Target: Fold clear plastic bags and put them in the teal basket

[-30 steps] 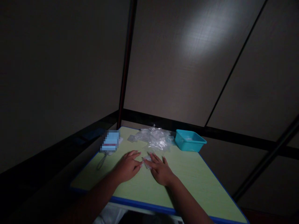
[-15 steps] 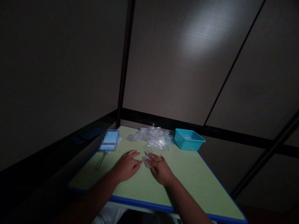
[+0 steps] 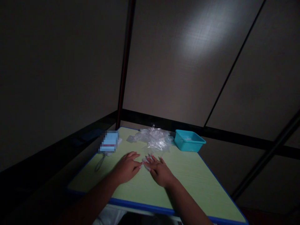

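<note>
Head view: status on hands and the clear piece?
Left hand and right hand flat, open, fingertips on clear piece. Piece lies on table. Bag pile just beyond; tub far right.

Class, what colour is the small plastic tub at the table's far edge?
The tub is turquoise, clearest in the head view.

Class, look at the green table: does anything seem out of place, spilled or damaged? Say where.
Nothing looks spilled or broken. The one untidy spot is the crumpled heap of clear plastic bags at the far edge of the table, beside the tub. The left hand and right hand lie flat.
</note>
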A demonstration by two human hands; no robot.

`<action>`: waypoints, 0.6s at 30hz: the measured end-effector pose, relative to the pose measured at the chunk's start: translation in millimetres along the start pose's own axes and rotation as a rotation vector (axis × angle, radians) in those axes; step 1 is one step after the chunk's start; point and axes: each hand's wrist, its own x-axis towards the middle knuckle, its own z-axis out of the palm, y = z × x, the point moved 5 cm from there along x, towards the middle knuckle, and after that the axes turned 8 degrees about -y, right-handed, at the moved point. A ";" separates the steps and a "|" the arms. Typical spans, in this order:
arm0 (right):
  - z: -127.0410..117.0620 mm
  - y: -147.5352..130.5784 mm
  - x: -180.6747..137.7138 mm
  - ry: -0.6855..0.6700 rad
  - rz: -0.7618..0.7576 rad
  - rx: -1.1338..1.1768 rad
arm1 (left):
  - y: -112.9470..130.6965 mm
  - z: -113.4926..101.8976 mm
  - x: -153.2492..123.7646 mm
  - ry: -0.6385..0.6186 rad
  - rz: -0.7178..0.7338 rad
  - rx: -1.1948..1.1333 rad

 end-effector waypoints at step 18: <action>0.5 3.2 -0.9 0.051 -0.012 0.034 | 0.2 14.6 1.7 -0.099 0.029 0.000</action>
